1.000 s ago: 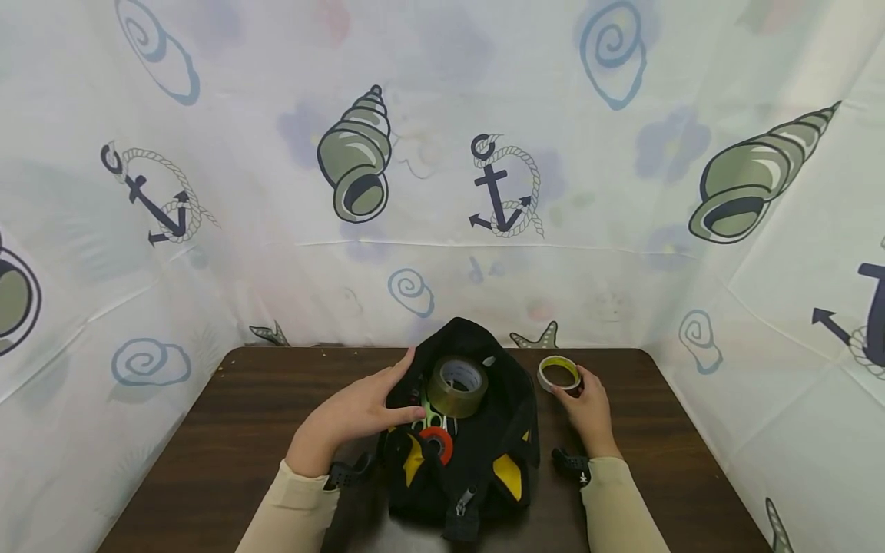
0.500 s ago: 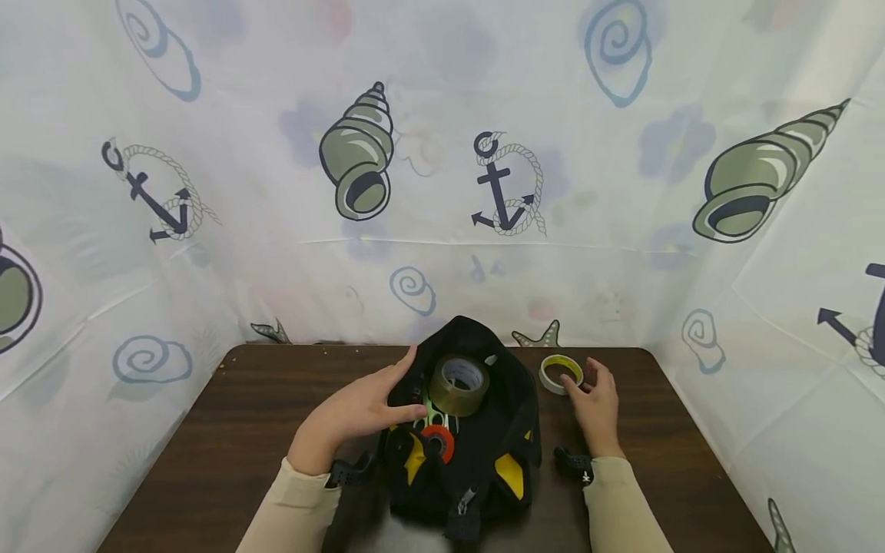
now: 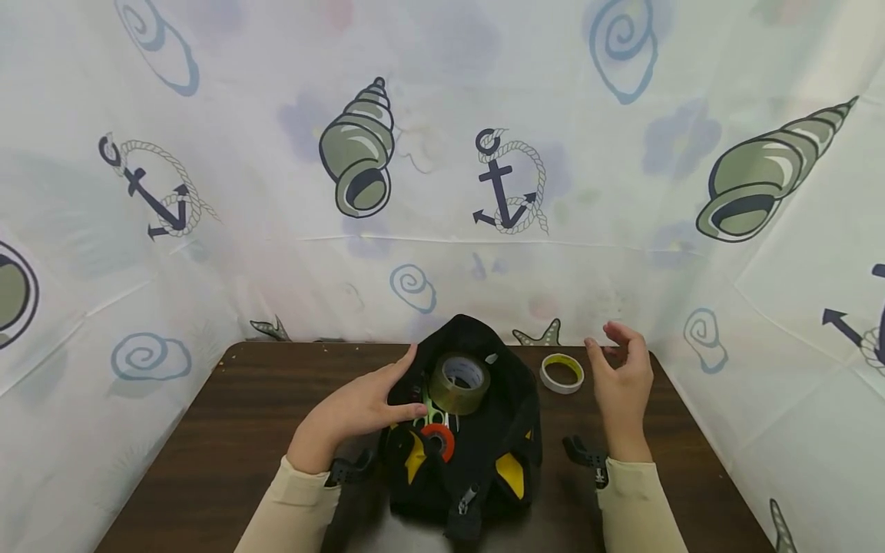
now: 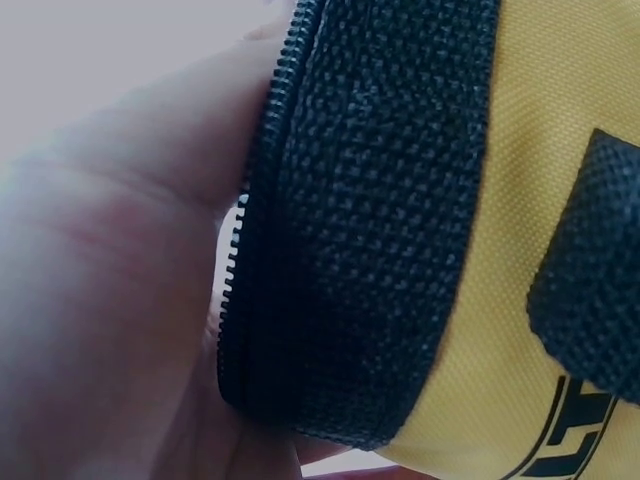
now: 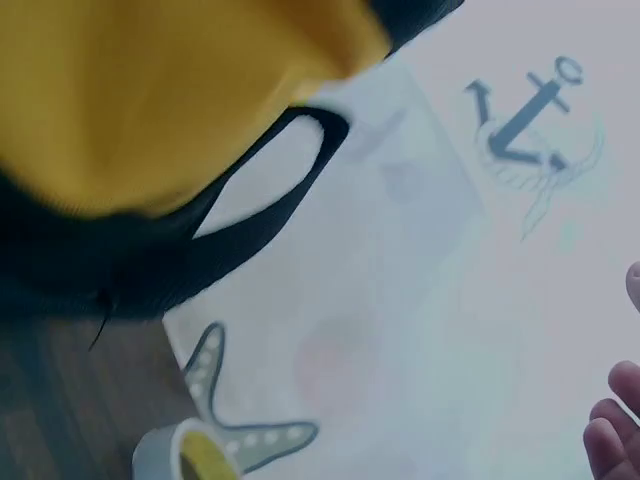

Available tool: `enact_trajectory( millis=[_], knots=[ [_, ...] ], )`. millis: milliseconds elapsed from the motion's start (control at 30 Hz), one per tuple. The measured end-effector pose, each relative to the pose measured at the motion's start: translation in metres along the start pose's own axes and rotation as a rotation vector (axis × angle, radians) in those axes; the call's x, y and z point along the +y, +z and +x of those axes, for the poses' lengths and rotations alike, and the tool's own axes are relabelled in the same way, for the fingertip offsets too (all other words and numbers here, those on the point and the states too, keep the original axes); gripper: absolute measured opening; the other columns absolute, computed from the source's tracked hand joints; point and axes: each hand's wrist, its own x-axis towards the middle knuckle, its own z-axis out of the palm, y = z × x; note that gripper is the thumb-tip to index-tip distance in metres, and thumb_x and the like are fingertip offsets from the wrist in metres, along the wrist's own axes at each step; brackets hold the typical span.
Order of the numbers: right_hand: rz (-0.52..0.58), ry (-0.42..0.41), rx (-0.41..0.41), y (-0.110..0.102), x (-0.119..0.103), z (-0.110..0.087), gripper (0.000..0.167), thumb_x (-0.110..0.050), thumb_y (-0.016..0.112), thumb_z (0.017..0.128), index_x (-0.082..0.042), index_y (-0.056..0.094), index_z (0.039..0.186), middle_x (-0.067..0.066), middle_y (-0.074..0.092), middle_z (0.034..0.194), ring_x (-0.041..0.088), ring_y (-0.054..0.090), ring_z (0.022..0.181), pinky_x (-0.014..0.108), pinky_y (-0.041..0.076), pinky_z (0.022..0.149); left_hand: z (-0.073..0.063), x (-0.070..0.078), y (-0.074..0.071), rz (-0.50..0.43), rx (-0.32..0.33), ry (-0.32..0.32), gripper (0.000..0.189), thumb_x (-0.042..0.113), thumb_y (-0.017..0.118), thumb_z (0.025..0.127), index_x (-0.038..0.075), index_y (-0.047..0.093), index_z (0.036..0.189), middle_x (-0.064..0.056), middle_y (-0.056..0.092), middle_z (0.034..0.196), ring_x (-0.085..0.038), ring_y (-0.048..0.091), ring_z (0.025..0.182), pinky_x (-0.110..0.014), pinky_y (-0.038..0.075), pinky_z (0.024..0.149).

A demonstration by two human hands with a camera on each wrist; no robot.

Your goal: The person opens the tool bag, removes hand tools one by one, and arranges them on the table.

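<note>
A black and yellow bag (image 3: 477,453) lies unzipped on the dark wooden table (image 3: 228,430). My left hand (image 3: 359,411) holds its left rim, thumb inside; the left wrist view shows the zipper edge (image 4: 250,260) against my palm. Inside the bag sit a large brown tape roll (image 3: 459,384), a small red tape roll (image 3: 437,443) and green-handled scissors (image 3: 430,417). A small white and yellow tape roll (image 3: 561,373) lies on the table right of the bag, also in the right wrist view (image 5: 185,455). My right hand (image 3: 622,369) hovers raised just right of it, fingers loosely curled, holding nothing.
Printed sheets with shells and anchors (image 3: 498,184) wall in the table at the back and both sides. The bag's black strap (image 5: 260,200) loops near the back sheet. Bare tabletop lies to the left of the bag.
My right hand let go of the small white and yellow tape roll, leaving it on the table, and lifted up and to the right. The left hand stayed on the bag.
</note>
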Motion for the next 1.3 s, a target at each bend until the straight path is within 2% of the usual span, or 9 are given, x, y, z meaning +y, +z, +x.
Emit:
enact_trajectory(
  millis=[167,300,467,600,667,767,933,1100,1300],
  knots=[
    [0.069,-0.017,-0.005,0.000,-0.022,-0.002,0.047,0.001,0.084,0.094,0.002,0.067,0.138,0.019,0.070,0.134,-0.003,0.061,0.112,0.017,0.051,0.097,0.001,-0.002,0.000,0.003,0.003,0.000,0.110,0.076,0.071,0.093,0.048,0.000,0.173,0.008,0.018,0.182,-0.030,0.032,0.167,-0.063,0.034,0.130],
    [0.089,-0.055,-0.076,-0.002,-0.048,-0.005,0.049,0.000,0.084,0.094,-0.001,0.067,0.140,0.013,0.070,0.135,0.001,0.062,0.114,0.018,0.051,0.101,0.003,-0.003,0.001,0.004,0.009,0.021,0.110,0.077,0.070,0.093,0.049,-0.001,0.172,0.009,0.016,0.183,-0.029,0.030,0.167,-0.063,0.034,0.130],
    [0.033,-0.118,-0.250,-0.005,-0.081,-0.016,0.052,-0.007,0.085,0.096,-0.007,0.066,0.143,0.008,0.068,0.139,0.006,0.063,0.118,0.012,0.049,0.105,0.003,-0.003,0.002,-0.005,-0.005,0.025,0.108,0.074,0.071,0.095,0.050,-0.002,0.171,0.009,0.015,0.183,-0.029,0.029,0.168,-0.063,0.033,0.131],
    [-0.025,-0.159,-0.424,-0.008,-0.101,-0.024,0.053,-0.012,0.086,0.096,-0.013,0.066,0.144,0.004,0.067,0.139,0.014,0.066,0.121,0.008,0.049,0.104,0.003,0.000,0.002,0.002,-0.016,0.029,0.109,0.074,0.070,0.095,0.046,-0.002,0.173,0.008,0.016,0.183,-0.030,0.031,0.167,-0.063,0.035,0.130],
    [-0.060,-0.192,-0.511,-0.007,-0.107,-0.028,0.053,-0.014,0.087,0.096,-0.016,0.066,0.144,0.002,0.067,0.137,0.018,0.067,0.120,0.010,0.050,0.102,0.004,0.001,0.002,0.011,-0.017,0.031,0.109,0.072,0.070,0.096,0.044,-0.001,0.174,0.007,0.016,0.183,-0.030,0.032,0.167,-0.062,0.035,0.130],
    [-0.086,-0.268,-0.598,-0.003,-0.112,-0.033,0.054,-0.012,0.087,0.095,-0.017,0.066,0.144,0.003,0.068,0.136,0.021,0.067,0.117,0.020,0.055,0.098,0.004,0.001,0.002,0.015,-0.020,0.036,0.108,0.070,0.070,0.098,0.041,0.001,0.175,0.005,0.016,0.183,-0.031,0.032,0.167,-0.063,0.036,0.129],
    [-0.057,-0.349,-0.628,0.005,-0.119,-0.040,0.055,-0.008,0.089,0.092,-0.015,0.067,0.142,0.005,0.068,0.135,0.021,0.067,0.117,0.036,0.058,0.100,0.003,-0.001,0.001,0.006,-0.021,0.024,0.109,0.071,0.071,0.097,0.042,0.001,0.175,0.006,0.016,0.183,-0.030,0.031,0.167,-0.062,0.035,0.130],
    [-0.033,-0.291,-0.678,0.011,-0.130,-0.044,0.056,-0.010,0.089,0.093,-0.014,0.065,0.143,0.004,0.065,0.143,0.023,0.065,0.128,0.040,0.058,0.108,0.002,-0.002,0.001,0.010,-0.015,0.020,0.110,0.074,0.070,0.095,0.040,0.002,0.175,0.006,0.018,0.183,-0.030,0.032,0.167,-0.063,0.035,0.130],
    [-0.044,-0.283,-0.746,0.020,-0.134,-0.052,0.057,-0.014,0.088,0.094,-0.013,0.063,0.145,0.003,0.064,0.144,0.022,0.065,0.130,0.044,0.060,0.108,0.002,-0.002,0.001,0.029,-0.002,0.030,0.109,0.072,0.070,0.096,0.039,0.003,0.176,0.004,0.022,0.182,-0.031,0.037,0.164,-0.063,0.038,0.128]
  ],
)
